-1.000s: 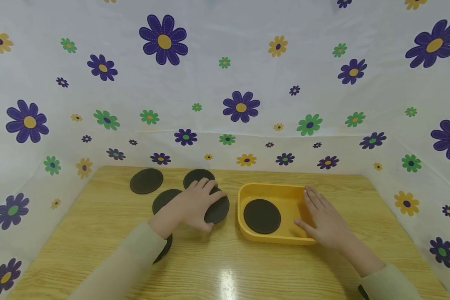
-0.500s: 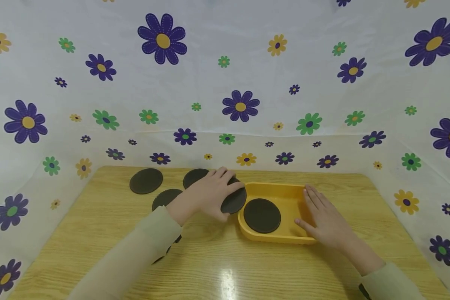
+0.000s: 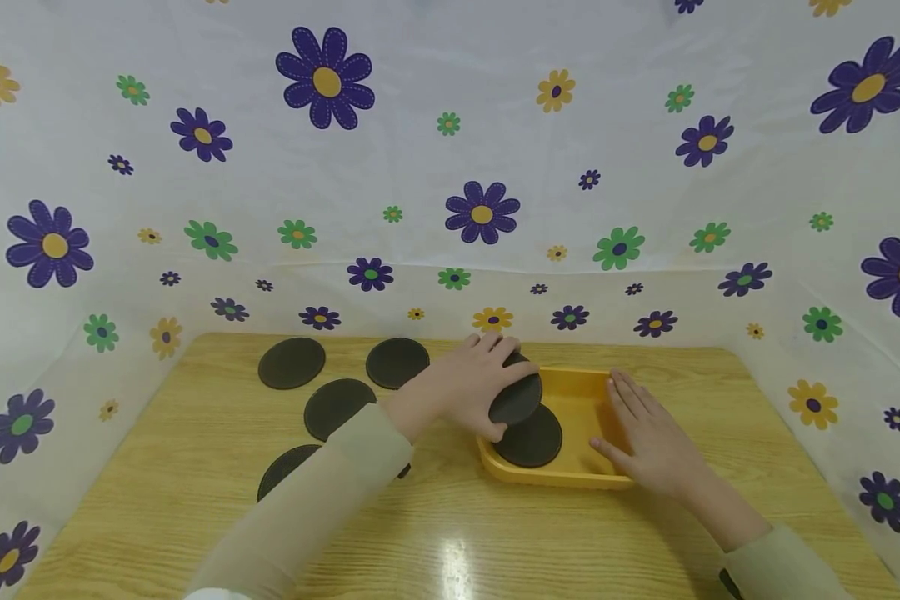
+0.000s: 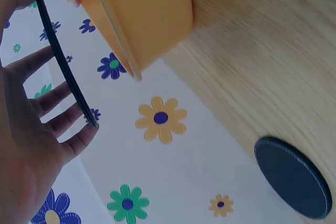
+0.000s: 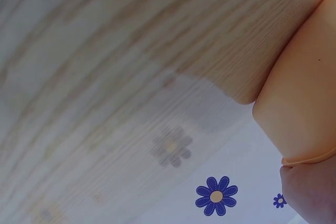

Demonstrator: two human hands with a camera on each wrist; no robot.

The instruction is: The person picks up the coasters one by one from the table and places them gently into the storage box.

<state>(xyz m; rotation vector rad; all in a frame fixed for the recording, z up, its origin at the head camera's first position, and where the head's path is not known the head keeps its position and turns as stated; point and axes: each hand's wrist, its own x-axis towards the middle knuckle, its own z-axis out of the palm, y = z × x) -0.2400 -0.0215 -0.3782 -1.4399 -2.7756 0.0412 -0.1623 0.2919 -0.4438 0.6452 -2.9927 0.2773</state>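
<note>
My left hand (image 3: pixel 465 387) holds a black round coaster (image 3: pixel 523 392) by its edges, tilted over the left side of a yellow tray (image 3: pixel 555 480). In the left wrist view the coaster (image 4: pixel 67 69) is seen edge-on, thumb at one end and fingertips along the other. A second black coaster (image 3: pixel 534 442) lies flat inside the tray, partly covered by the held one. My right hand (image 3: pixel 656 442) rests at the tray's right rim with fingers straight and thumb reaching inside. The right wrist view shows part of that hand (image 5: pixel 315 190) against the tray's outer wall (image 5: pixel 299 103).
Several more black coasters lie on the wooden table (image 3: pixel 435 525) left of the tray: one far left (image 3: pixel 292 362), one near the back edge, others partly behind my left sleeve (image 3: pixel 330 492). A white flower-printed cloth (image 3: pixel 390 167) surrounds the table at the back and sides.
My left hand has carried the coaster from the table rightward to over the tray's left side. The right hand and the tray have stayed in place.
</note>
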